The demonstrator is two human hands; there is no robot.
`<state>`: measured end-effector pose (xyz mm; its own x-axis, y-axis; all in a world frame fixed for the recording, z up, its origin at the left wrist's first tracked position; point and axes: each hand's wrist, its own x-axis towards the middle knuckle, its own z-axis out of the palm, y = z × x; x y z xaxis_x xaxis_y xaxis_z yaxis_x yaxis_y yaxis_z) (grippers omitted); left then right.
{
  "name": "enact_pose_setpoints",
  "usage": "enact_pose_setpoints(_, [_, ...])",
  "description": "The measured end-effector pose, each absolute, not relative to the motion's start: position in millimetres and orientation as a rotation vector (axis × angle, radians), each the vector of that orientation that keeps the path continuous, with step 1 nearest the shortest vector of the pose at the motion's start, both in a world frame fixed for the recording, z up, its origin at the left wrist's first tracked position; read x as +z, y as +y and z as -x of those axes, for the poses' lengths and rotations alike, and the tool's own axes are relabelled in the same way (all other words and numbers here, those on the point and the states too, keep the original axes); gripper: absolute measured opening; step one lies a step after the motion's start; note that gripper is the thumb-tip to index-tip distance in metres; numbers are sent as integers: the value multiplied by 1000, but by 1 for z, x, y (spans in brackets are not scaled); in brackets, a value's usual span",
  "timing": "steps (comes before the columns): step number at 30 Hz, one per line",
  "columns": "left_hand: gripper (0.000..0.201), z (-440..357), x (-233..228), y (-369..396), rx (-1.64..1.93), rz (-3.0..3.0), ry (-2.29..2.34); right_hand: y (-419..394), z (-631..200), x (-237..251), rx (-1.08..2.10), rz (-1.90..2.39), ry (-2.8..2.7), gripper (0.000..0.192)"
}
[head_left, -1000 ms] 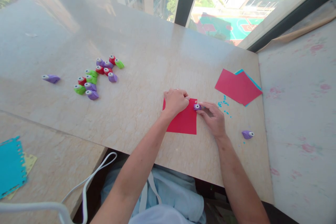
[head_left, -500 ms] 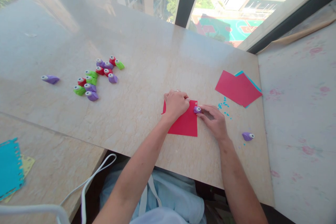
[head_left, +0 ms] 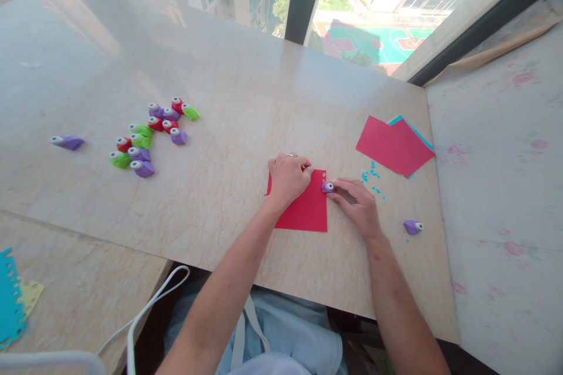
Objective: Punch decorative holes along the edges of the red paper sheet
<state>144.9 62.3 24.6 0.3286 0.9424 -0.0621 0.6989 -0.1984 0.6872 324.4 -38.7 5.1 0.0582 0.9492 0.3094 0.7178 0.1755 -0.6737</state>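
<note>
– Which step is this?

– Punching, I think. The left hand (head_left: 288, 177) lies closed on the red paper (head_left: 303, 211), pinning it to the table (head_left: 229, 187). The right hand (head_left: 358, 208) grips a small purple punch (head_left: 328, 187) at the paper's right edge.

– What does the next move call for?

– Probably a firm press. Spare punches (head_left: 149, 135) lie farther left.

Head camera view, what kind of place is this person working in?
Probably a room high in a building, used as a paper-craft spot. A marble-look table stands against a tall window overlooking a sports court. On the table lie red paper, spare sheets and a cluster of small punches.
</note>
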Motion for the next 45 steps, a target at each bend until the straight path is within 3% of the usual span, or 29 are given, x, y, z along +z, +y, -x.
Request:
enact_pose_setpoints(20, [16, -148, 22, 60, 539, -1983, 1465, -31, -319, 3, 360, 1591, -1702, 23])
enact_pose_setpoints(31, [25, -119, 34, 42, 1050, -1984, 1452, -31, -319, 3, 396, 1588, -1670, 24])
enact_pose_setpoints(37, [37, -100, 17, 20, 696, -2469, 1109, -30, -318, 4, 400, 1588, -1679, 26])
enact_pose_setpoints(45, [47, -104, 4, 12, 481, -2605, 1135, -30, -318, 4, 390, 1574, -1693, 24])
